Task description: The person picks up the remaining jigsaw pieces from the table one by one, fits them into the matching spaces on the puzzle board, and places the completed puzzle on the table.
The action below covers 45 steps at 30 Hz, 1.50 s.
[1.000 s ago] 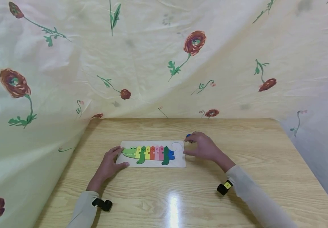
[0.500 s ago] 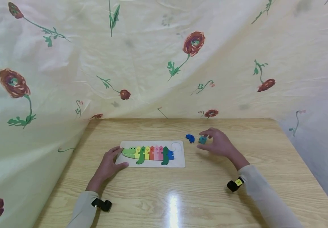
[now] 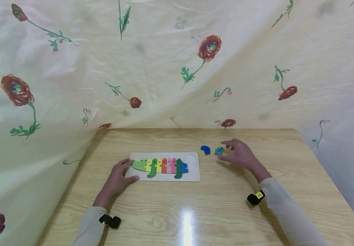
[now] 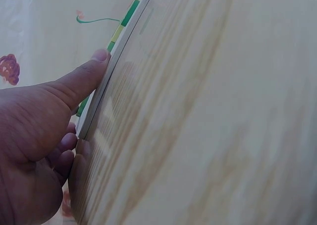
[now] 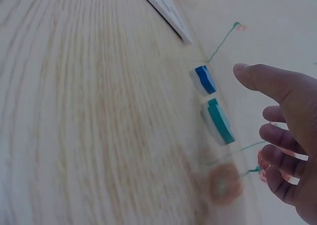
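In the head view my left hand (image 3: pixel 117 177) holds the left end of a wooden crocodile puzzle board (image 3: pixel 193 175), fingers at its left edge and thumb on its near edge. In the left wrist view the thumb (image 4: pixel 91 76) lies along the board's rim (image 4: pixel 94 106). Coloured body pieces (image 3: pixel 164 165) sit on the board, with a bare outlined curl at the tail end. My right hand (image 3: pixel 239 154) is beside a teal puzzle piece (image 3: pixel 218 151), thumb and fingers spread. The right wrist view shows that hand (image 5: pixel 292 121) apart from the teal piece (image 5: pixel 221 122).
A dark blue curved puzzle piece (image 3: pixel 206 150) lies between the board and the teal piece. All rest on a wood-grain table (image 3: pixel 152 212). Flower-patterned cloth (image 3: pixel 158 68) hangs behind the table and along its sides. Black wrist cameras (image 3: pixel 110 221) are strapped on both sleeves.
My right hand has let go of the blue curved piece, drawn away to the right past the teal piece, and spread its fingers. The left hand and the board stay put.
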Each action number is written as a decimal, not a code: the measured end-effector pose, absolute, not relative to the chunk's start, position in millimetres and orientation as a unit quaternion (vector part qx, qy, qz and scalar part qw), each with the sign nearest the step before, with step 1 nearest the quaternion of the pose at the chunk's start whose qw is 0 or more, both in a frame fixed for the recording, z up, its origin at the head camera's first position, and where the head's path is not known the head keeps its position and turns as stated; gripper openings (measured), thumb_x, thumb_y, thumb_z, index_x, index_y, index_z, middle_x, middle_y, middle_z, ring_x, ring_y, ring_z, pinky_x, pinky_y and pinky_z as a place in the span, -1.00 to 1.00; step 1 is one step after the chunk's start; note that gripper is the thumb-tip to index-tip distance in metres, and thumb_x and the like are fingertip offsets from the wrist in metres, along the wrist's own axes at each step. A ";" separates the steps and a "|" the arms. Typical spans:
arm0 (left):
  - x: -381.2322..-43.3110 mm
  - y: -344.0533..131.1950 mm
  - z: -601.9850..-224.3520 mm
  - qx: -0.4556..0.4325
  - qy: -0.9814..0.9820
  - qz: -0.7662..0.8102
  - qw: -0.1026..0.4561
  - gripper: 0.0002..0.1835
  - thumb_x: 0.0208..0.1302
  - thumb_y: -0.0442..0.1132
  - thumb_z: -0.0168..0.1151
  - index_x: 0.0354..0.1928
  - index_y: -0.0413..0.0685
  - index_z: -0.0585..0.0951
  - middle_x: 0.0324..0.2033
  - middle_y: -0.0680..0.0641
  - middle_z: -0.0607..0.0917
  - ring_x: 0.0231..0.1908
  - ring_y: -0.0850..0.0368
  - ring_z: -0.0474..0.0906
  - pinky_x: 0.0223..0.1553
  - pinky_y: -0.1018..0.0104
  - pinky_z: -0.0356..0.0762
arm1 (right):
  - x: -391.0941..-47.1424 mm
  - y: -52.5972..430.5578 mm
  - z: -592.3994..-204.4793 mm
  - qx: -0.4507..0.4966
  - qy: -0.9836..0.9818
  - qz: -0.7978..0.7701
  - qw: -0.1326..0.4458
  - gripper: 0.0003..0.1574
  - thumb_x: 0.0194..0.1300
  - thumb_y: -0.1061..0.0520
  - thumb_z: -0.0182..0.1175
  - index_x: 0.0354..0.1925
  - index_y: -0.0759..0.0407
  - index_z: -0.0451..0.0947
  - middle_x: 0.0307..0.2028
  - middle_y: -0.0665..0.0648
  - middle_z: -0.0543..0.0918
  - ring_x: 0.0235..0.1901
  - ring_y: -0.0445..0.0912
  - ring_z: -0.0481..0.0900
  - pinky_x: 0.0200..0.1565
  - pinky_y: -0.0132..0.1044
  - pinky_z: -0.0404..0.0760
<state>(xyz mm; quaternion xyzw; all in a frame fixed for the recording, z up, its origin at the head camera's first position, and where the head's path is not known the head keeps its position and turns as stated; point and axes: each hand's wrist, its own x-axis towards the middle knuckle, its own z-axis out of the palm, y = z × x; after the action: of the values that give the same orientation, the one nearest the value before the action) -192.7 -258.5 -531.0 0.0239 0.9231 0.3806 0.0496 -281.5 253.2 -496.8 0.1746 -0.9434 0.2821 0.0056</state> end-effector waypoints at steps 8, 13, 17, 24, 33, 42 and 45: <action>-192.9 -260.0 -532.5 0.024 0.922 0.382 0.049 -0.07 0.16 -0.02 0.54 0.50 -0.16 0.34 0.52 -0.26 0.21 0.49 -0.33 0.08 0.46 -0.26 0.13 | -283.9 256.4 -503.5 0.170 -0.943 0.285 0.003 -0.08 0.15 -0.24 0.51 0.30 0.25 0.54 -0.06 0.26 0.63 -0.09 0.15 0.59 -0.09 0.09 0.63; -193.1 -260.1 -532.8 0.027 0.922 0.384 0.049 -0.07 0.16 -0.02 0.55 0.50 -0.16 0.34 0.52 -0.26 0.22 0.49 -0.32 0.08 0.46 -0.26 0.14 | -284.1 256.3 -505.9 0.169 -0.941 0.292 0.007 -0.10 0.16 -0.22 0.51 0.29 0.28 0.55 -0.06 0.27 0.63 -0.09 0.15 0.58 -0.10 0.08 0.61; -192.9 -260.1 -532.6 0.026 0.921 0.386 0.050 -0.07 0.16 -0.02 0.54 0.51 -0.15 0.34 0.53 -0.25 0.21 0.49 -0.32 0.07 0.46 -0.26 0.13 | -286.1 257.9 -510.6 0.164 -0.942 0.293 0.007 -0.10 0.16 -0.23 0.51 0.29 0.25 0.56 -0.07 0.25 0.62 -0.10 0.13 0.57 -0.09 0.04 0.59; -192.8 -260.5 -533.4 0.031 0.923 0.382 0.046 -0.07 0.16 0.00 0.54 0.51 -0.16 0.33 0.52 -0.27 0.21 0.49 -0.33 0.08 0.46 -0.27 0.13 | -289.4 260.8 -517.6 0.160 -0.943 0.291 0.010 -0.07 0.12 -0.30 0.51 0.26 0.25 0.59 -0.11 0.22 0.62 -0.15 0.08 0.55 -0.15 -0.07 0.54; -192.9 -260.3 -533.0 0.030 0.922 0.383 0.049 -0.06 0.16 0.01 0.54 0.51 -0.16 0.33 0.53 -0.27 0.21 0.49 -0.33 0.07 0.46 -0.27 0.13 | -295.4 261.8 -525.9 0.157 -0.945 0.287 0.011 -0.03 0.07 -0.31 0.54 0.22 0.31 0.61 -0.26 0.13 0.57 -0.26 0.00 0.48 -0.24 -0.18 0.47; -192.7 -260.4 -532.5 0.033 0.922 0.382 0.046 -0.06 0.16 0.00 0.54 0.51 -0.17 0.32 0.53 -0.28 0.20 0.49 -0.34 0.07 0.46 -0.28 0.12 | -295.4 258.5 -525.7 0.156 -0.948 0.277 0.013 -0.05 0.07 -0.32 0.53 0.16 0.34 0.64 -0.26 0.14 0.61 -0.29 -0.01 0.47 -0.24 -0.17 0.47; -192.6 -260.7 -533.1 0.034 0.922 0.383 0.046 -0.06 0.16 -0.01 0.54 0.51 -0.18 0.33 0.52 -0.28 0.21 0.49 -0.34 0.07 0.46 -0.27 0.13 | -294.7 256.6 -524.9 0.152 -0.948 0.278 0.011 -0.08 0.07 -0.30 0.53 0.14 0.35 0.64 -0.24 0.16 0.62 -0.27 0.00 0.48 -0.20 -0.15 0.48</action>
<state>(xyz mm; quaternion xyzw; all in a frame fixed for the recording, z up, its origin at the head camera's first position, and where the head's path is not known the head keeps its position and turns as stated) -192.6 -260.7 -533.1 0.0336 0.9219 0.3833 0.0458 -294.7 256.6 -524.9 0.1521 -0.9485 0.2777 0.0115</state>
